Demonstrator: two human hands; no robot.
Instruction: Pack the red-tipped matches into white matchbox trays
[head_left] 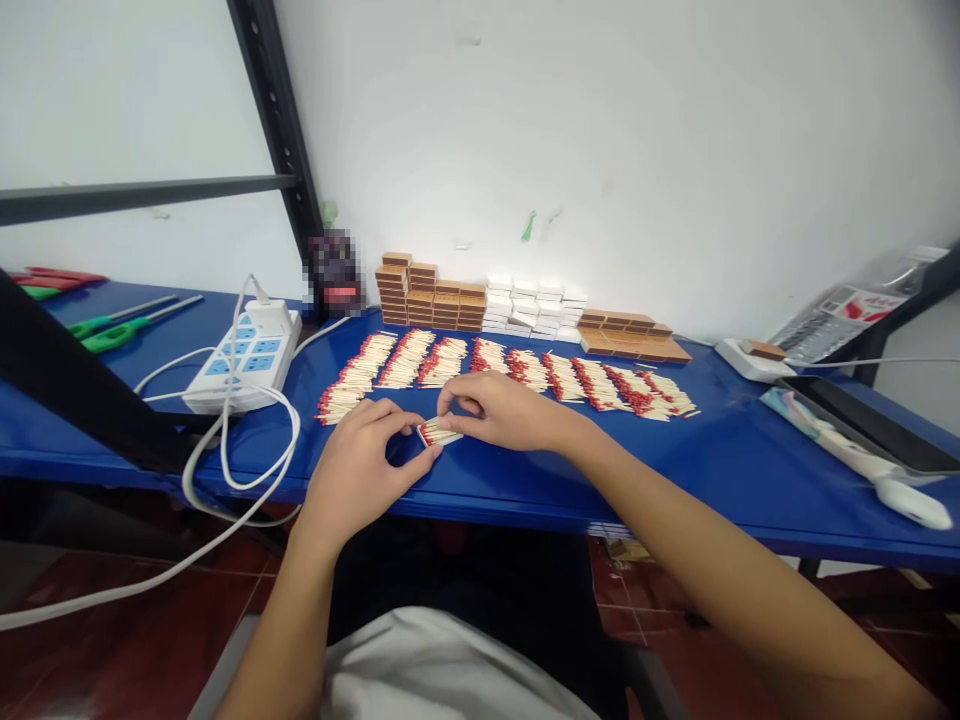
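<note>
Both my hands meet over a small white matchbox tray (437,433) filled with red-tipped matches, low on the blue table (720,460). My left hand (367,465) pinches the tray's left end with curled fingers. My right hand (499,410) closes over its right end, fingertips pressing on the matches. Just behind the hands lie several rows of loose matches (517,370) in bundles across the table.
Stacks of brown matchbox sleeves (427,292), white inner trays (534,305) and more brown sleeves (634,335) line the wall. A white power strip (244,357) with trailing cables sits left. Green-handled lighters (124,325) lie far left; a dark tablet (870,420) and white device lie right.
</note>
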